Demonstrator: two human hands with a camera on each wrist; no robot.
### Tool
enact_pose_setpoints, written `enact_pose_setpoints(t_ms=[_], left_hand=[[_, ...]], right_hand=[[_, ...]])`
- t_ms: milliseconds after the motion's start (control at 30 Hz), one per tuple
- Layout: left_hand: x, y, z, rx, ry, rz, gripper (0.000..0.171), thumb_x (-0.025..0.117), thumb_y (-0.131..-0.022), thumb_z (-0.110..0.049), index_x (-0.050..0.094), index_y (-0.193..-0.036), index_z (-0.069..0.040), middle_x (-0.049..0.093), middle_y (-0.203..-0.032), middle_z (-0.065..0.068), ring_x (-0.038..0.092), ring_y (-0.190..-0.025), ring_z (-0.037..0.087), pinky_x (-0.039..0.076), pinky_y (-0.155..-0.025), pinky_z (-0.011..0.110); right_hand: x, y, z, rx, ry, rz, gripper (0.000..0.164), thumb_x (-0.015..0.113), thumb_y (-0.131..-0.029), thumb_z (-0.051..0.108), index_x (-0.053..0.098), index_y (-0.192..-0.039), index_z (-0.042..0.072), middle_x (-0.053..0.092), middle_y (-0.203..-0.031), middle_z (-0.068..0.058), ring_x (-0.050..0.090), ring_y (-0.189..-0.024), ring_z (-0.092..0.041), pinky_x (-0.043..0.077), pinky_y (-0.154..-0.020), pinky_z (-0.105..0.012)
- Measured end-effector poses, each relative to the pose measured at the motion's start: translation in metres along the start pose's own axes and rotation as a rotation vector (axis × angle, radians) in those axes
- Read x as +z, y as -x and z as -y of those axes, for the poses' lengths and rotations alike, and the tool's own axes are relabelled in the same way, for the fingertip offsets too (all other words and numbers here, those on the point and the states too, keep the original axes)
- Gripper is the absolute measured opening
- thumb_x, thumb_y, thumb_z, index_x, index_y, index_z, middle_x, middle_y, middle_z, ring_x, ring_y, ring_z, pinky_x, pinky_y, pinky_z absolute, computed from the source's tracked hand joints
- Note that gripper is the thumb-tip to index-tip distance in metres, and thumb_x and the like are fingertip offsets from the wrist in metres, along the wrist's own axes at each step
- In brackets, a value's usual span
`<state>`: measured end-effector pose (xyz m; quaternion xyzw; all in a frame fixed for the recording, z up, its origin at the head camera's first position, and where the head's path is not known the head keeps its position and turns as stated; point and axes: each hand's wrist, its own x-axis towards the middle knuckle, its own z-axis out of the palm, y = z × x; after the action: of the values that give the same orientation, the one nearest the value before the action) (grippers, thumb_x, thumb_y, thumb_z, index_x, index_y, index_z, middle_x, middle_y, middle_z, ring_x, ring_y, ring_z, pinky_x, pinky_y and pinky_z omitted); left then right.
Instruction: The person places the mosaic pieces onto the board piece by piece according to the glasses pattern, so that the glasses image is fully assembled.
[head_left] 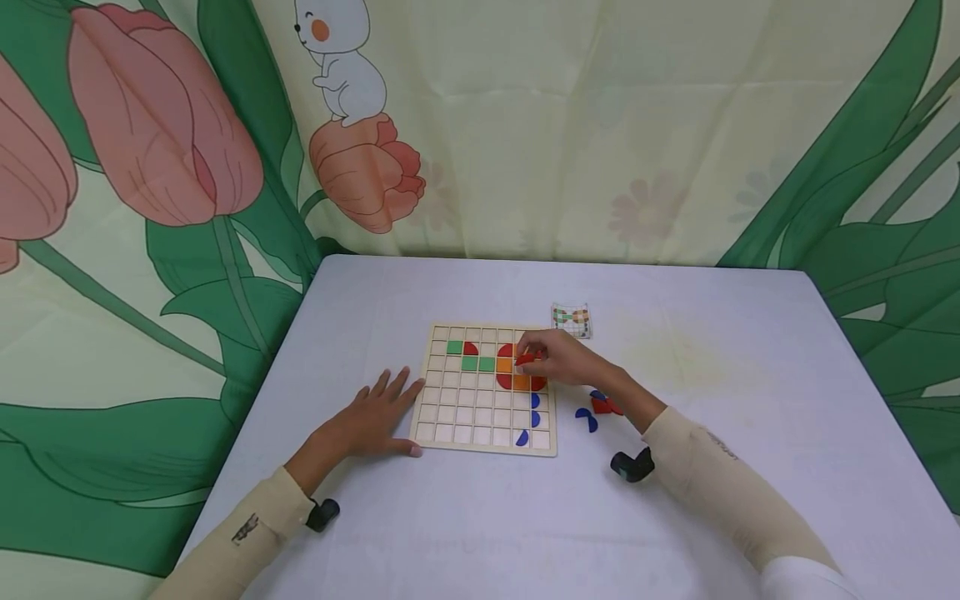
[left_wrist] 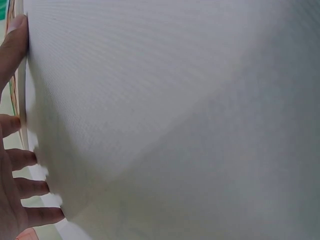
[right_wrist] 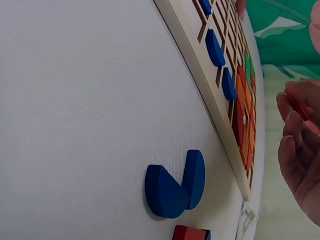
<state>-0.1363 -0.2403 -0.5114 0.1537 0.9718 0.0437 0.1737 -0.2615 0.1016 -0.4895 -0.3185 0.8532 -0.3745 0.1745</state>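
Observation:
My right hand (head_left: 562,357) pinches a small red piece (right_wrist: 297,106) between thumb and fingers, over the upper right of a wooden grid board (head_left: 444,415). Under and beside that hand, red and orange pieces (head_left: 521,382) fill several cells, partly hidden by the fingers. Green squares (head_left: 469,363) and a red quarter-round (head_left: 470,348) sit further left in the upper rows. Blue rounded pieces (head_left: 535,419) lie in cells down the right side. My left hand (head_left: 378,414) rests spread at the board's left edge, its fingers straight and the thumb near the lower corner.
Right of the board, loose blue pieces (right_wrist: 165,192) and red pieces (head_left: 602,406) lie on the white tablecloth (head_left: 465,525). Behind the board's right corner is a small pattern card (head_left: 572,319). A printed curtain (head_left: 525,167) hangs behind the table.

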Motion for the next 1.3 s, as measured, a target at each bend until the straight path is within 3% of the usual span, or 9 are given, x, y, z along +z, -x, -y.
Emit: enact_pose_setpoints(t_ms=[133, 333, 467, 800, 1067, 1300], left_hand=[[-0.001, 0.001, 0.001, 0.000, -0.006, 0.002, 0.111, 0.069, -0.078, -0.072, 0.018, -0.162, -0.019, 0.011, -0.169, 0.016, 0.010, -0.154, 0.046, 0.027, -0.114, 0.068], [-0.003, 0.003, 0.000, 0.001, 0.009, -0.002, 0.111, 0.071, -0.078, -0.070, 0.020, -0.162, -0.018, 0.012, -0.169, 0.016, 0.011, -0.153, 0.047, 0.027, -0.114, 0.068], [-0.004, 0.003, 0.000, -0.004, 0.004, 0.006, 0.111, 0.070, -0.078, -0.071, 0.019, -0.162, -0.019, 0.011, -0.169, 0.016, 0.010, -0.154, 0.046, 0.026, -0.114, 0.068], [-0.004, 0.002, 0.000, -0.021, 0.016, 0.021, 0.111, 0.071, -0.078, -0.070, 0.018, -0.162, -0.020, 0.011, -0.169, 0.015, 0.009, -0.154, 0.046, 0.025, -0.115, 0.068], [-0.003, -0.003, 0.001, -0.020, 0.001, 0.034, 0.112, 0.069, -0.078, -0.073, 0.017, -0.162, -0.021, 0.010, -0.169, 0.015, 0.008, -0.154, 0.046, 0.025, -0.115, 0.068], [-0.003, -0.004, -0.001, -0.024, 0.016, 0.046, 0.112, 0.070, -0.078, -0.071, 0.016, -0.163, -0.021, 0.009, -0.169, 0.015, 0.007, -0.154, 0.046, 0.025, -0.115, 0.068]], right_hand=[[0.004, -0.008, 0.004, -0.009, 0.018, 0.020, 0.021, 0.070, -0.094, 0.015, 0.072, -0.115, 0.012, 0.070, -0.106, 0.000, 0.057, -0.087, -0.020, 0.051, -0.072, -0.029], [0.009, -0.020, 0.012, -0.030, 0.034, 0.067, 0.032, 0.069, -0.094, 0.016, 0.070, -0.125, 0.009, 0.071, -0.122, -0.005, 0.060, -0.100, -0.020, 0.053, -0.081, -0.027], [0.014, -0.030, 0.016, -0.034, 0.022, 0.069, 0.035, 0.069, -0.095, 0.017, 0.069, -0.129, 0.008, 0.070, -0.124, -0.008, 0.060, -0.097, -0.020, 0.053, -0.077, -0.026], [0.030, -0.054, 0.025, -0.050, -0.030, 0.046, 0.032, 0.067, -0.096, 0.015, 0.065, -0.126, 0.006, 0.068, -0.102, -0.006, 0.061, -0.086, -0.018, 0.053, -0.074, -0.026], [0.039, -0.072, 0.030, -0.056, -0.046, 0.024, 0.026, 0.072, -0.093, 0.018, 0.066, -0.117, 0.008, 0.070, -0.096, -0.003, 0.061, -0.086, -0.016, 0.051, -0.075, -0.027], [0.047, -0.090, 0.036, -0.024, -0.055, 0.016, 0.026, 0.070, -0.093, 0.012, 0.069, -0.117, 0.006, 0.071, -0.094, -0.006, 0.061, -0.070, -0.013, 0.050, -0.063, -0.023]])
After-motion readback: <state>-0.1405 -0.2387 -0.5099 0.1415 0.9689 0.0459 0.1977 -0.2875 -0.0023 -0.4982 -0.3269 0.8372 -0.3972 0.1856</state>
